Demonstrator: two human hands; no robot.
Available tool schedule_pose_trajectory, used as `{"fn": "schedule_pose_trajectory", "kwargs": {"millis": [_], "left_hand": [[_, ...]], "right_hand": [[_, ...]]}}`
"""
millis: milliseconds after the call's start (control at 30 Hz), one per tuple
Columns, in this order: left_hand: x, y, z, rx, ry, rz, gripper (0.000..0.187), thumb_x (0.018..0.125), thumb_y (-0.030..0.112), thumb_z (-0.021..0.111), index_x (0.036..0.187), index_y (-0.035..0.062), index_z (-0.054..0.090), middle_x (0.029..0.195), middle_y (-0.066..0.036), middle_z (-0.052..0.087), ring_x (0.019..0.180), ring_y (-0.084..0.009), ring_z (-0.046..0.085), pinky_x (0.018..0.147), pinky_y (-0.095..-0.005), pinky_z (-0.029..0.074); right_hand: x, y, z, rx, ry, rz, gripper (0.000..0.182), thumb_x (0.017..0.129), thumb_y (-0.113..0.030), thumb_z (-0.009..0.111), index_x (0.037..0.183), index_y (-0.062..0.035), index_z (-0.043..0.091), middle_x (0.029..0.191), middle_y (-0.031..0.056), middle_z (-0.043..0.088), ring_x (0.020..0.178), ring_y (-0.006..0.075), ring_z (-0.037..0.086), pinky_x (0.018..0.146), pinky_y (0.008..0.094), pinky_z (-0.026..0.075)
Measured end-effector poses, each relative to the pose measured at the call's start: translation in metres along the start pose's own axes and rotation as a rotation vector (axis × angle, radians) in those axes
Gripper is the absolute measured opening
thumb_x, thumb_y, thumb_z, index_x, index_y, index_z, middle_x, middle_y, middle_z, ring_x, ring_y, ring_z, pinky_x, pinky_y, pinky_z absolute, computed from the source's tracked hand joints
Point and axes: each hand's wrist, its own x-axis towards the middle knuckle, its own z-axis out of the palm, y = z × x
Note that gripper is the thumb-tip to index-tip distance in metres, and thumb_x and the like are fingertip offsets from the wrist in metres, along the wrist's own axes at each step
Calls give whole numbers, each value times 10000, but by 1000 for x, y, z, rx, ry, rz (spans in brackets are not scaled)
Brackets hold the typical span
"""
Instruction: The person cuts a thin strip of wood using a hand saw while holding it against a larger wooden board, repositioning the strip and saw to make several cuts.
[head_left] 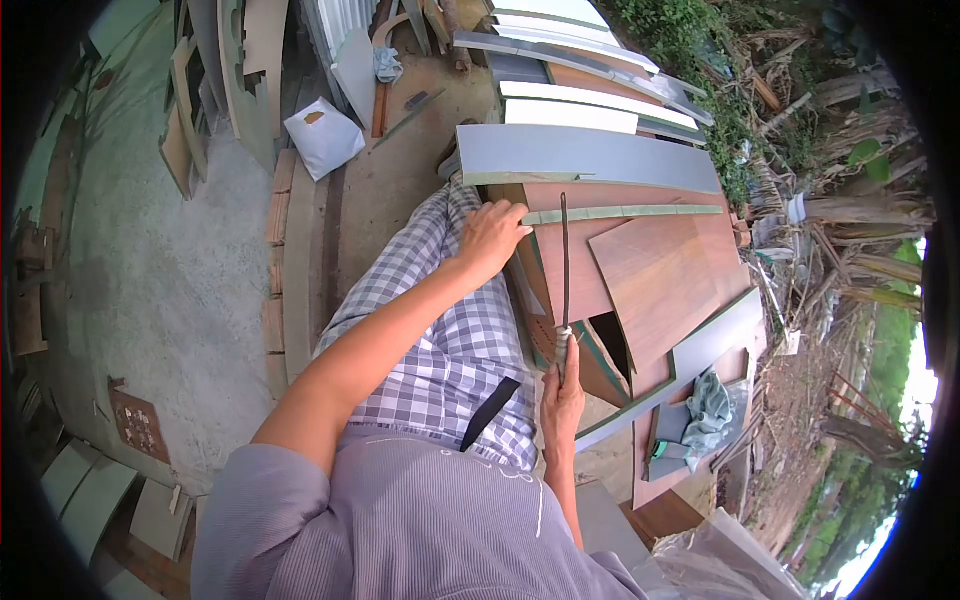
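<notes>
My left hand point(492, 238) is closed at the near end of a long, narrow pale-green strip point(625, 213), its fingertips curled over that end. The strip stretches away to the right across reddish-brown boards point(660, 270). In my right hand point(565, 395) is a long, thin dark metal tool point(566, 260) with a pale wrapped handle, held with its shaft pointing away from me. The tool's tip reaches past the strip in this view, close to a wide grey board point(590, 155) lying beyond it. My fingers wrap round the handle and partly hide it.
White and grey panels point(570, 108) lie stacked beyond the wide board. A blue-green cloth point(708, 408) rests on boards at the right. Tall boards point(240, 80) lean at the upper left, near a white bag point(324, 138). Plants and dry brush point(830, 200) border the right side.
</notes>
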Motion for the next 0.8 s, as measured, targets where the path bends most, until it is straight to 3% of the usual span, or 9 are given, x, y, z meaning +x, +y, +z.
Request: {"fn": "schedule_pose_trajectory", "kwargs": {"millis": [33,133,300,733,800], "left_hand": [[2,3,4,-8,0,0,200,872,225,671,962,68,587,906,-102,610,903,-299,605,772,-459,459],[10,8,14,45,-45,-32,241,863,233,679,995,53,588,987,-109,562,966,-295,576,796,-461,457],[10,16,11,86,-55,-55,265,864,201,673,1052,55,557,1048,-105,526,988,-297,568,820,-446,462],[11,15,14,64,-39,2,224,843,130,681,1001,55,541,1027,-103,539,987,-298,560,830,-446,467],[9,15,14,70,-18,15,223,831,126,691,984,56,544,1019,-99,550,982,-296,564,830,-442,470]], "right_hand": [[1,0,1,-16,94,-159,547,940,-37,512,1460,-164,399,1046,223,632,943,346,652,786,436,485],[0,2,-6,-47,69,-134,553,929,-9,515,1451,-162,413,1127,209,619,1001,343,638,827,430,483],[5,6,-9,-46,32,-126,564,918,0,525,1447,-166,421,1121,196,626,979,347,642,802,427,490],[9,16,-12,-123,-17,-66,599,904,16,521,1450,-212,429,1043,171,628,900,321,649,756,432,487],[22,13,-7,-98,-31,-78,586,913,15,512,1453,-199,428,1073,182,632,933,316,649,797,403,490]]}}
